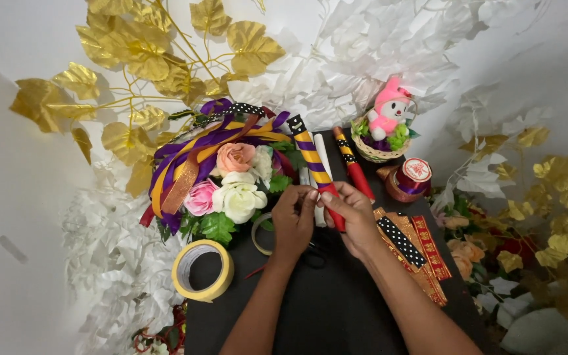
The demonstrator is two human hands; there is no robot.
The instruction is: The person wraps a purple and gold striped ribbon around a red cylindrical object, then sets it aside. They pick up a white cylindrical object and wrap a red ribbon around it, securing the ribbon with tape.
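Both hands pinched a stick [317, 172] wound in glossy yellow and purple ribbon: the left hand [294, 220] at its near end, the right hand [353, 215] closed around its red part. A yellow tape roll [202, 269] lay left of the left hand on the black cloth [327, 309]. Patterned ribbon strips [415, 253] lay right of the right hand. Beyond it stood a round red tin [409, 179] against white and gold paper leaves [133, 52].
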